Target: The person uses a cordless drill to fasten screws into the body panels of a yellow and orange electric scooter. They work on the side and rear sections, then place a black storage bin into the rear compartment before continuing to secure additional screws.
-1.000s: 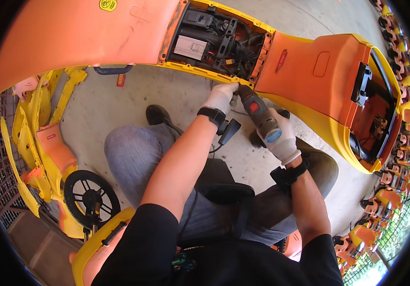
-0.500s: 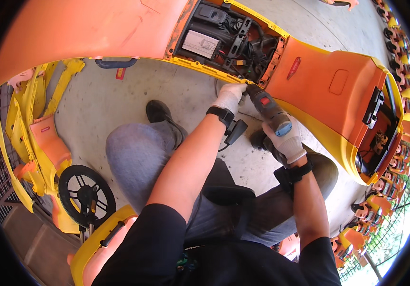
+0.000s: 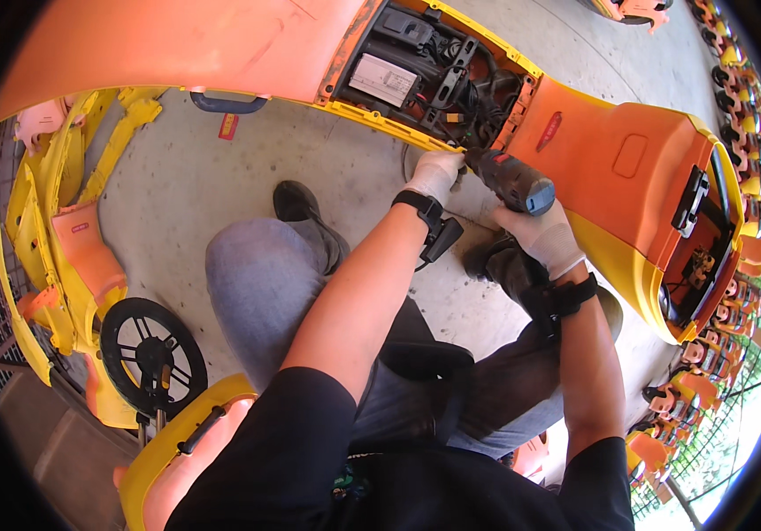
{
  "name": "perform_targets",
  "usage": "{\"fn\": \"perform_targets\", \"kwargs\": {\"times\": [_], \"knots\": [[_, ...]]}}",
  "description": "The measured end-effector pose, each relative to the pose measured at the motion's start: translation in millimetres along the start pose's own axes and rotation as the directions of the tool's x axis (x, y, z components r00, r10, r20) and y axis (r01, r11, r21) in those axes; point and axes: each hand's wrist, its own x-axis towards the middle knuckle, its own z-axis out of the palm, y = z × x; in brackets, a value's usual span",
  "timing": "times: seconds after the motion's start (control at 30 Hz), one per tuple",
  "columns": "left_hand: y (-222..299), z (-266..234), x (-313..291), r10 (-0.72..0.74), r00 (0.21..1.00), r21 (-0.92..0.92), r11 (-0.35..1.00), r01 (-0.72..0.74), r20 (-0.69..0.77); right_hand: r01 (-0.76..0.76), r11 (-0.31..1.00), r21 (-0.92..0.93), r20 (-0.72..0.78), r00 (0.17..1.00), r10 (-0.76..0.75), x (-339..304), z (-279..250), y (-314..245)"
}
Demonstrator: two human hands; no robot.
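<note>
So my right hand (image 3: 541, 237), in a pale glove, is wrapped around the grip of a dark power drill (image 3: 511, 181) with a bluish back end. The drill's nose points up and left at the yellow rim (image 3: 389, 126) of an open bay, near its right-hand corner. Can't really tell if the tip is touching anything, that bit's too small to make out.

My left hand (image 3: 436, 174), also gloved, is right beside the nose at that same rim, fingers curled in. Whether they're pinching something I honestly can't say, they're hidden from this angle.

Inside the bay there's a silvery-white box (image 3: 383, 80) plus a tangle of black cables (image 3: 465, 111). The orange body shell (image 3: 597, 133) carries on to the right, with a black latch (image 3: 690, 202) near its far end. Off to my left, yellow panels (image 3: 31, 239) are piled against some mesh, and a black spoked wheel (image 3: 152, 358) sits just beside them, well apart from my hands.
</note>
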Motion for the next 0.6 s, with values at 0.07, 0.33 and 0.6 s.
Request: {"fn": "perform_targets", "kwargs": {"times": [0.07, 0.33, 0.6], "knots": [[-4.1, 4.2, 3.4, 0.013, 1.000, 0.078, 0.997, -0.012, -0.014, -0.039, 0.999, 0.033, 0.028, 0.999, 0.038, 4.3, -6.4, -2.1], [7.0, -19.0, 28.2, 0.162, 0.985, 0.216, 0.965, -0.147, -0.057, -0.110, 0.992, -0.066, 0.251, 0.960, 0.124, 43.6, -30.1, -34.6], [103.9, -44.1, -140.7, 0.348, 0.927, -0.257, 0.917, -0.305, 0.142, -0.161, 0.981, -0.110, 0.320, 0.928, 0.188, 54.9, -33.1, -40.8]]}}
